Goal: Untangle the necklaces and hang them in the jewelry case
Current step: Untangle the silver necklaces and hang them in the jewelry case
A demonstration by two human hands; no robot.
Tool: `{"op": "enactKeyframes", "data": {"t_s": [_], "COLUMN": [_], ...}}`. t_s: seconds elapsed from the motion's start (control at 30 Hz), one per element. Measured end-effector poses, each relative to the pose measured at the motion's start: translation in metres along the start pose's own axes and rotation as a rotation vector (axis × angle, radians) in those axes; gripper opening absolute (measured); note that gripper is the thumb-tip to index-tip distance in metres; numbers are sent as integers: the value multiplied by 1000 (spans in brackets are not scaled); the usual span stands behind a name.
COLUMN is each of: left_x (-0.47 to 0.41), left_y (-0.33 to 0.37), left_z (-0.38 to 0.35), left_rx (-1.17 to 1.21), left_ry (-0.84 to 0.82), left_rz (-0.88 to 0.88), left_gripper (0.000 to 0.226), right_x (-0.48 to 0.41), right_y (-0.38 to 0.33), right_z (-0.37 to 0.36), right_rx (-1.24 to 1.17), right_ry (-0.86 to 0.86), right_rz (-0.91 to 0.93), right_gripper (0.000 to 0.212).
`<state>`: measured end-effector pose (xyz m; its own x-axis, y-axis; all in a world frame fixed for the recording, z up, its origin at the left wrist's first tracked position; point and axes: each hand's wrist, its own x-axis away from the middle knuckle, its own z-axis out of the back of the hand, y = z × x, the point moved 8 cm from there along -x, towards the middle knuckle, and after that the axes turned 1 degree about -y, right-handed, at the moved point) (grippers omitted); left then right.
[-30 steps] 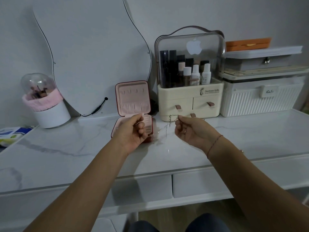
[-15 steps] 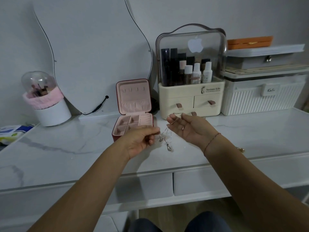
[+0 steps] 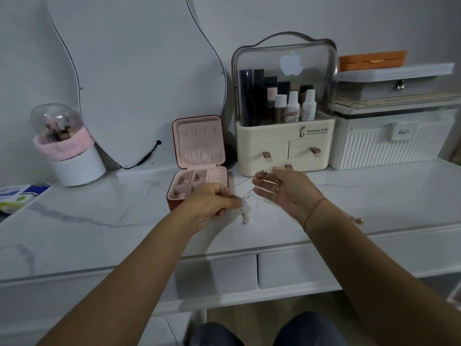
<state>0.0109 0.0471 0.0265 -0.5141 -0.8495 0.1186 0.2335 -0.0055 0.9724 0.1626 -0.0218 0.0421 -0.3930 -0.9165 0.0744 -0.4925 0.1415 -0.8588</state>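
Observation:
Thin silver necklaces [image 3: 249,199] stretch tangled between both hands above the marble tabletop, with small pendants dangling below at the low end. My left hand [image 3: 212,199] pinches the chains at its fingertips, just in front of the open pink jewelry case [image 3: 197,156]. My right hand [image 3: 284,189] is palm-up, fingers spread, with the chains draped over and held at its fingertips. The case stands with its lid upright, showing hooks and a pocket, and its tray compartments look empty. Another necklace [image 3: 355,218] with a rose pendant lies on the table right of my right wrist.
A cream cosmetics organizer [image 3: 283,148] with a clear dome stands behind my right hand. A white ribbed box [image 3: 394,143] with stacked boxes sits at the right. A curved mirror [image 3: 139,78] leans on the wall, a domed brush holder [image 3: 67,146] at left.
My left hand dropped from in front of the case and pulled the chains down and left. My right hand turned palm-up and opened its fingers; the pendants now hang lower.

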Motion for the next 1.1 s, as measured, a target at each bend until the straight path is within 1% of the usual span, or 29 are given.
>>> {"op": "enactKeyframes", "data": {"t_s": [0.2,0.3,0.37,0.43,0.5,0.63,0.73,0.8,0.93,1.03,1.1], "left_x": [-1,-1,0,-1,0,3,3,2,2,0,0], "left_y": [6,9,10,11,10,5,0,-1,-3,-5,-4], "left_z": [-1,0,-2,-5,-11,-27,-32,-29,-23,-19,-15], "left_rx": [-100,-92,-89,-97,-55,175,262,276,313,246,196], "left_ry": [19,43,39,31,14,-75,-106,-84,-47,-6,28], "left_rz": [-34,-53,-67,-81,-81,5,39,31,36,31,14], "left_gripper": [25,20,17,15,13,15,14,13,13,12,13], "right_x": [1,-3,-5,-7,-6,-5,-4,-3,-1,1,3], "right_y": [-2,0,4,7,9,16,20,21,26,27,24], "right_z": [2,5,8,8,6,2,0,1,0,-2,-3], "right_rx": [17,33,80,162,256,392,483,488,517,635,745], "right_ry": [15,55,92,93,59,-37,-82,-106,-221,-282,-275], "right_rz": [9,-16,-39,-36,-16,-16,8,19,16,57,100], "right_gripper": [29,26,25,24,23,22,12,5,4,13,14]}}
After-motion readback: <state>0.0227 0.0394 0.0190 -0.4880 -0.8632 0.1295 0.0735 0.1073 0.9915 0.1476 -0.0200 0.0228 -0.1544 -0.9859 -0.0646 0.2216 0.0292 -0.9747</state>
